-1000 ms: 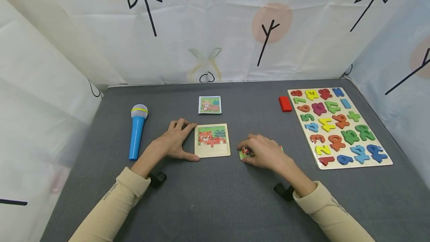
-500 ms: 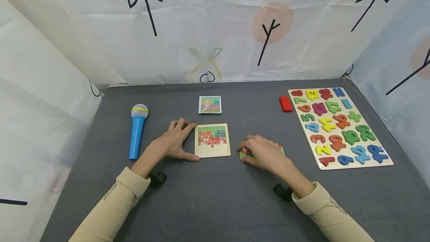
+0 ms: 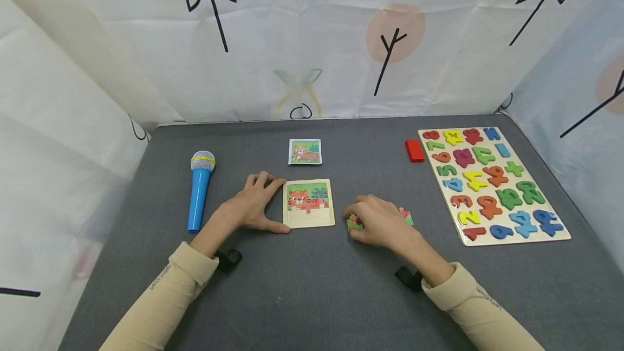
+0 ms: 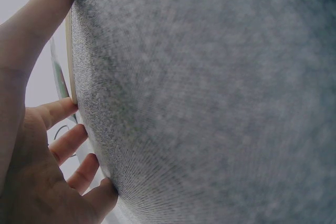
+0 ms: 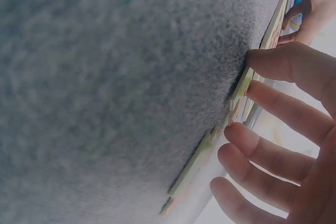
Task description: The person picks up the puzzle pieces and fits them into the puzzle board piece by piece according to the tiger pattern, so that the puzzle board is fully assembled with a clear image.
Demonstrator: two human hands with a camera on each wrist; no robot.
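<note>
My left hand (image 3: 251, 207) rests by a square wooden puzzle board (image 3: 307, 222), its thumb and index finger touching the left side. The board's upper part bears a tiger picture; its lower part shows bare wood. Right of it, my right hand (image 3: 379, 222) pinches a green and red puzzle piece (image 3: 355, 222) by its edges, low over the table. In the right wrist view, thumb and index finger meet the piece (image 5: 242, 88), the other fingers loosely bent. Another puzzle piece (image 3: 408, 217) shows past the knuckles, partly hidden.
Behind the board lies a tiger picture card (image 3: 304, 153). A blue toy microphone (image 3: 197, 194) is at the left. At the right are a red block (image 3: 414, 151) and a board of coloured numbers and letters (image 3: 455, 221). White printed cloth (image 3: 331, 91) encloses the grey table (image 3: 302, 297).
My right hand has shifted very slightly, and more of the puzzle piece behind its knuckles shows. My left hand and the board have stayed put.
</note>
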